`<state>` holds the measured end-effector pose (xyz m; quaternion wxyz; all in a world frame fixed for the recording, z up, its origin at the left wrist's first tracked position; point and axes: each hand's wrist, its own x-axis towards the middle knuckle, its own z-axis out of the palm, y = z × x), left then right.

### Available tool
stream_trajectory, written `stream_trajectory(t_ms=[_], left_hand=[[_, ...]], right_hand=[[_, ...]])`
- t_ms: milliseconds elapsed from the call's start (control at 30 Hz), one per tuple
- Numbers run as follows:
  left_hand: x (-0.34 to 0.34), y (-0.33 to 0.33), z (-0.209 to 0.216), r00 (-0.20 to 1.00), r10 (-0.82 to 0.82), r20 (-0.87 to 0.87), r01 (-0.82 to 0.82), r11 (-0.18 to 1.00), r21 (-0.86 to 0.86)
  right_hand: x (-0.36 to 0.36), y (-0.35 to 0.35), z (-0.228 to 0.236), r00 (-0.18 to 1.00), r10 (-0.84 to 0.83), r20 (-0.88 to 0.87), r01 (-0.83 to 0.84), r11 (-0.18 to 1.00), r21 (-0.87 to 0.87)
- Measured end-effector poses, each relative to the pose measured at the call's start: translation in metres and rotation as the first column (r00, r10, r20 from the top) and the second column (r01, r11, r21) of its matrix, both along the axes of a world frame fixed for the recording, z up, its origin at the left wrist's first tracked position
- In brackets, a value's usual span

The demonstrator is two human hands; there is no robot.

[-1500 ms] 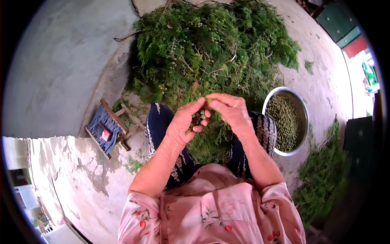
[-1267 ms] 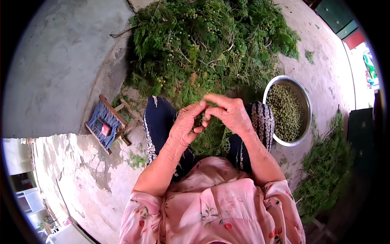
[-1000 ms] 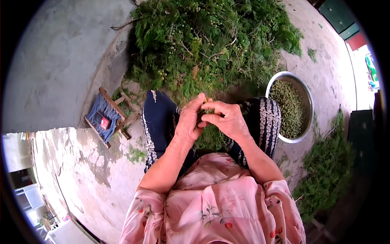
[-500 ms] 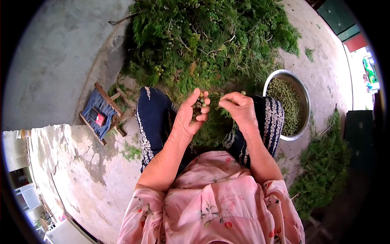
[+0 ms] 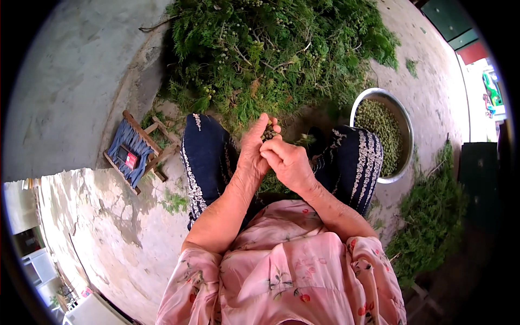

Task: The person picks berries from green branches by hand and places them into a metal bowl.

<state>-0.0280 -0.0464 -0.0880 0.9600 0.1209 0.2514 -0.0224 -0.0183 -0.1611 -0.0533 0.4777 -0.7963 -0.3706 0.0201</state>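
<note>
My left hand (image 5: 254, 146) is cupped, with its thumb up, around several small round green-brown cones (image 5: 269, 133) from the cut evergreen. Against its fingers and palm presses my right hand (image 5: 288, 162), curled with thumb and forefinger pinched; what is in that pinch is hidden. A small green sprig (image 5: 306, 140) shows just beyond the right knuckles, and I cannot tell whether it is held or loose. In front of both hands lies a big heap of evergreen branches (image 5: 271, 54) bearing similar cones. By my right knee stands a metal bowl (image 5: 400, 112) partly filled with green cones (image 5: 379, 130).
At my left is a low wooden stool (image 5: 145, 130) with a blue woven seat and a red-and-black device (image 5: 130, 160) on it. More green branches (image 5: 430, 222) lie on the concrete floor at the right. My knees (image 5: 206, 157) flank the work area.
My right hand has moved left, from beside a green sprig over to my left hand, and now touches it. My left hand has stayed nearly in place.
</note>
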Motion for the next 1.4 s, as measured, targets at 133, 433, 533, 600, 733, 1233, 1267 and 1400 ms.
stream_trajectory(t_ms=[133,433,533,600,733,1233,1267,1400], left_hand=[[0.004,-0.001,0.015,0.995,0.033,-0.097,-0.025,0.996,0.085],[0.011,-0.013,0.013,0.989,-0.011,-0.149,0.029,0.992,0.121],[0.007,-0.016,0.013,0.985,0.035,-0.167,0.01,0.965,0.262],[0.006,-0.015,0.009,0.991,0.012,-0.135,0.036,0.938,0.345],[0.009,-0.015,0.01,0.992,0.014,-0.126,0.028,0.943,0.332],[0.014,-0.021,0.01,0.972,-0.152,-0.181,0.225,0.832,0.508],[0.02,-0.023,0.004,0.965,-0.165,-0.206,0.243,0.858,0.453],[0.047,-0.025,0.004,0.937,-0.091,-0.336,0.214,0.912,0.349]], right_hand=[[0.011,-0.013,0.011,0.516,0.116,-0.848,0.23,0.935,0.268],[0.013,-0.023,0.005,0.334,0.292,-0.896,0.35,0.844,0.406],[0.013,-0.021,0.003,0.432,0.198,-0.88,0.367,0.853,0.372],[0.014,-0.019,0.002,0.461,0.17,-0.871,0.323,0.882,0.343],[0.013,-0.018,0.009,0.493,0.146,-0.858,0.27,0.911,0.311],[0.009,-0.035,0.012,0.547,0.197,-0.814,0.235,0.897,0.374],[0.01,-0.038,0.01,0.432,0.325,-0.841,0.272,0.842,0.465],[0.013,-0.051,0.008,0.427,0.249,-0.87,0.413,0.801,0.432]])
